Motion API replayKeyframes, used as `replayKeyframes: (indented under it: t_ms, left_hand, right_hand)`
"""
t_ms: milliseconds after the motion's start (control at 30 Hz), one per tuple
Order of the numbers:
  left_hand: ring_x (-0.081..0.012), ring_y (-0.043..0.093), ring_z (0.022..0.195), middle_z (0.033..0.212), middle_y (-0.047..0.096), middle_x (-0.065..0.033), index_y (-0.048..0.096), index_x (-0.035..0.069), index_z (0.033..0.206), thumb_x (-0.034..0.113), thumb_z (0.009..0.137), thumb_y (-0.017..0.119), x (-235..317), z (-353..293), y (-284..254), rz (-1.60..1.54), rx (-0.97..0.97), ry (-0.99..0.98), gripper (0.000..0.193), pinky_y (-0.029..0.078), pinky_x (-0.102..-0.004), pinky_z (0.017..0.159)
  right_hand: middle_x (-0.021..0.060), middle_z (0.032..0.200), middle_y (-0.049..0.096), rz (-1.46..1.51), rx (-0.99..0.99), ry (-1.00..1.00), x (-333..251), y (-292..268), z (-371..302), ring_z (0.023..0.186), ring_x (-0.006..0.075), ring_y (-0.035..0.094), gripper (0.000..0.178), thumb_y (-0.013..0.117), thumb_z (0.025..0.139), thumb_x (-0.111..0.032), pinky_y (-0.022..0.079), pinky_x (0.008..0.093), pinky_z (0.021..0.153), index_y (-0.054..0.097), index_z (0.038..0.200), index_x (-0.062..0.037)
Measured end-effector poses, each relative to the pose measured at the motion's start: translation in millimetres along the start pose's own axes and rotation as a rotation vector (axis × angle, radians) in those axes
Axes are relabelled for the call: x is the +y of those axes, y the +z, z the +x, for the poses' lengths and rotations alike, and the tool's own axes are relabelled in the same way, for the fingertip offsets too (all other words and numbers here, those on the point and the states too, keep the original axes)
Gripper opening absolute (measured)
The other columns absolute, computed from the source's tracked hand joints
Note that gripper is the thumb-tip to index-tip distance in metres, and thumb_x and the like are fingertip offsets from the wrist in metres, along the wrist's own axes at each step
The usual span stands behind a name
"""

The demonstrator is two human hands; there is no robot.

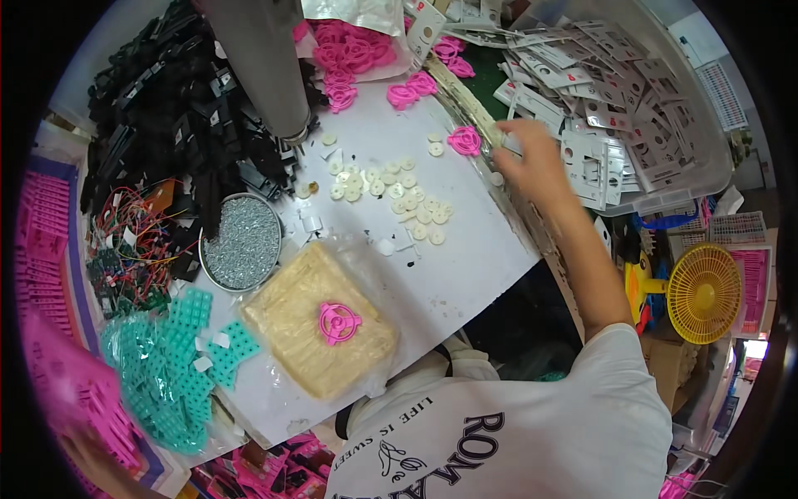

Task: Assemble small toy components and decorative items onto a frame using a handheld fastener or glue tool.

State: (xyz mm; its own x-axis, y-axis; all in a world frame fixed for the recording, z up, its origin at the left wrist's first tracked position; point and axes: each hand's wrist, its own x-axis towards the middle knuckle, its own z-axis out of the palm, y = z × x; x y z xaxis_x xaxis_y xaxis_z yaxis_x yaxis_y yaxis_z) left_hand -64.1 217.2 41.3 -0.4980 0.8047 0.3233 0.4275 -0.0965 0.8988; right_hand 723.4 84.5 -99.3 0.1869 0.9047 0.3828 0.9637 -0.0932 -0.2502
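Note:
My right hand [534,158] is at the far right edge of the white tabletop, beside the white plastic panels. Its thumb and forefinger are apart, and a pale patch between them is too blurred to name. A pink ring-shaped plastic part [465,140] lies just left of its fingertips. At the lower left, my left hand [93,462] grips a pink plastic panel [71,378], smeared by motion. Another pink ring-shaped part [339,323] rests on a yellowish block wrapped in clear film [291,287] at the table's near edge.
Small cream discs [391,179] lie scattered mid-table. A round tin of metal screws [241,243], black plastic parts [158,108], wires [125,224] and teal pieces [158,391] crowd the left. A grey post [266,75] rises behind. A clear bin [706,166] and yellow fan [703,293] stand right.

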Motion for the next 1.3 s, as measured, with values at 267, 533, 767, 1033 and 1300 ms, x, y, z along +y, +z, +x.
replayKeyframes:
  t_ms: [267,533,767,1033,1300]
  left_hand:
    - [-0.0082,0.061,0.077,0.107,0.066,-0.0053,0.051,0.004,0.139,0.013,0.099,0.064,-21.1,-235.6,103.6,-0.561,-0.612,-0.456,0.043,0.039,-0.0166,0.053]
    - [-0.0265,0.057,0.123,0.144,0.054,-0.0143,0.037,0.006,0.155,0.055,0.104,0.045,9.5,-301.5,180.8,-1.371,-0.96,-0.986,0.071,0.048,-0.0411,0.096]
    - [-0.0266,0.054,0.132,0.147,0.05,-0.0134,0.033,0.006,0.154,0.057,0.106,0.036,41.9,-311.6,191.2,-1.129,-0.895,-1.185,0.071,0.046,-0.0446,0.109]
    - [-0.0281,0.054,0.132,0.147,0.05,-0.0156,0.032,0.001,0.155,0.019,0.104,0.051,35.2,-300.4,166.4,-0.92,-0.679,-0.953,0.057,0.044,-0.0452,0.113]
    - [-0.0203,0.051,0.108,0.129,0.048,-0.0122,0.012,-0.003,0.16,0.011,0.093,0.066,9.3,-312.5,190.0,-0.215,-0.437,0.002,0.087,0.046,-0.0325,0.09]
  right_hand:
    - [0.0112,0.109,0.067,0.153,-0.534,0.251,102.3,-42.0,45.8,0.102,0.0221,0.062,0.043,0.061,0.074,-0.005,0.05,0.0316,0.089,0.068,0.116,-0.0022]
    - [0.0083,0.091,0.06,0.136,-0.274,-0.735,-115.6,-123.9,69.6,0.092,0.026,0.055,0.016,0.06,0.066,-0.006,0.045,0.0365,0.079,0.061,0.082,-0.0047]
    - [0.0076,0.11,0.064,0.566,-0.268,-1.14,-288.4,-5.1,-18.7,0.112,0.0259,0.059,0.019,0.07,0.072,-0.015,0.052,0.0391,0.086,0.07,0.09,-0.0093]
    - [0.0133,0.136,0.057,1.223,-0.387,-0.111,-274.2,24.6,-28.3,0.128,0.022,0.054,0.057,0.071,0.091,-0.012,0.045,0.0386,0.106,0.046,0.141,0.0009]
    - [0.0103,0.141,0.053,1.749,-0.544,0.301,-286.7,52.6,-55.0,0.127,0.0158,0.052,0.061,0.062,0.1,-0.008,0.042,0.0325,0.108,0.031,0.151,0.0023]
